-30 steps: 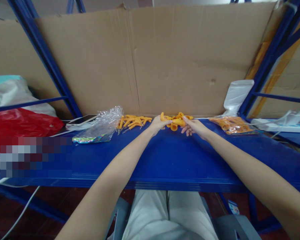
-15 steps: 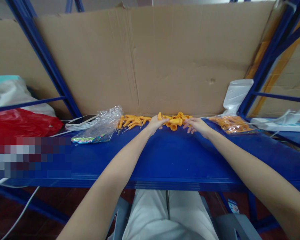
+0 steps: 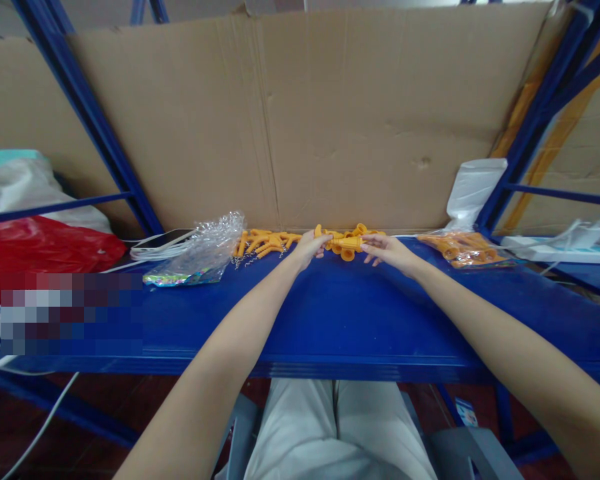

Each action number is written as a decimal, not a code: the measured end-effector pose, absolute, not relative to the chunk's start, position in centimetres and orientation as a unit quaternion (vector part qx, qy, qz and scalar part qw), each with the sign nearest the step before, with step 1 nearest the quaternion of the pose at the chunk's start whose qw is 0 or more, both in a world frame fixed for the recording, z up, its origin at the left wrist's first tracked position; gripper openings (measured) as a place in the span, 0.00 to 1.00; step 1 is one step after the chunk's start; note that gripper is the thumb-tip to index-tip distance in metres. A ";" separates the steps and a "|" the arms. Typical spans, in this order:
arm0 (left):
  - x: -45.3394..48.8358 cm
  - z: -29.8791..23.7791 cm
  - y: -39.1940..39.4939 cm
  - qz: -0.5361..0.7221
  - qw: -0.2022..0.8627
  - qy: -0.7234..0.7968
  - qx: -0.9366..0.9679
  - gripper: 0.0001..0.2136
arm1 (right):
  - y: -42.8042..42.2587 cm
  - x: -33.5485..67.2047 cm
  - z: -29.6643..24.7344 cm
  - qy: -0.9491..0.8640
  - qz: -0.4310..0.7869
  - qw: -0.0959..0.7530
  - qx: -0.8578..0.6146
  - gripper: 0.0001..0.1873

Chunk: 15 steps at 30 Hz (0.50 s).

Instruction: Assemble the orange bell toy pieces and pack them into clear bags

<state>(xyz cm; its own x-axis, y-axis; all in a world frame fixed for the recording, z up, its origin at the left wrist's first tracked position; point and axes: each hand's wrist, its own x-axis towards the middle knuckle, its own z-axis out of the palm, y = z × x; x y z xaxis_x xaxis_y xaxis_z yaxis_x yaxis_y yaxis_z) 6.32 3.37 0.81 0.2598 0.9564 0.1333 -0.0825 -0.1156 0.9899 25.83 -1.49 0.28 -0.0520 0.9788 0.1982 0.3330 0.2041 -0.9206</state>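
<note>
Between my hands, above the blue tabletop, is an orange flared cup-shaped plastic piece (image 3: 349, 243), its narrow end toward the left. My left hand (image 3: 310, 249) is closed on an orange curved handle-like piece (image 3: 319, 231) that meets that narrow end; the fingers hide part of the joint. At the wide end, my right hand (image 3: 386, 251) pinches the cup-shaped piece with thumb and fingertips, the lower fingers hanging loose. More orange cups (image 3: 361, 229) lie just behind. Left of my left hand are several orange handles (image 3: 271, 243) with thin metal spirals.
A crumpled clear plastic bag (image 3: 207, 250) and a phone with white cable (image 3: 163, 248) lie to the left, beside a red bag (image 3: 45, 257). On the right are a clear bag of orange parts (image 3: 463, 248) and a white power strip (image 3: 555, 250). Cardboard (image 3: 330, 120) stands behind.
My right hand has moved slightly left, and its fingertips have closed on the wide end of the cup-shaped piece. My left hand has barely shifted.
</note>
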 end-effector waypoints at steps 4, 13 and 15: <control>6.5 1.0 3.2 0.464 0.554 0.386 0.573 0.11 | -1.3 25.7 -0.1 -0.640 0.330 0.448 -0.530 0.18; 6.6 1.0 3.1 0.464 0.551 0.389 0.574 0.12 | -1.3 25.6 0.0 -0.630 0.330 0.447 -0.543 0.12; 6.6 1.0 3.1 0.466 0.549 0.387 0.577 0.12 | -1.3 25.6 0.1 -0.630 0.334 0.448 -0.540 0.11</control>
<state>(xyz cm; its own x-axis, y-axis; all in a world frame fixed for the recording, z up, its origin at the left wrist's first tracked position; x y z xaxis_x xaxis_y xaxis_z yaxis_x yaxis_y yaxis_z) 6.60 3.12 1.04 0.2670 0.9572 0.1121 -0.0647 -0.0983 0.9931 25.62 -1.35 0.08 -0.0155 0.9789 0.2039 0.3811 0.1943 -0.9039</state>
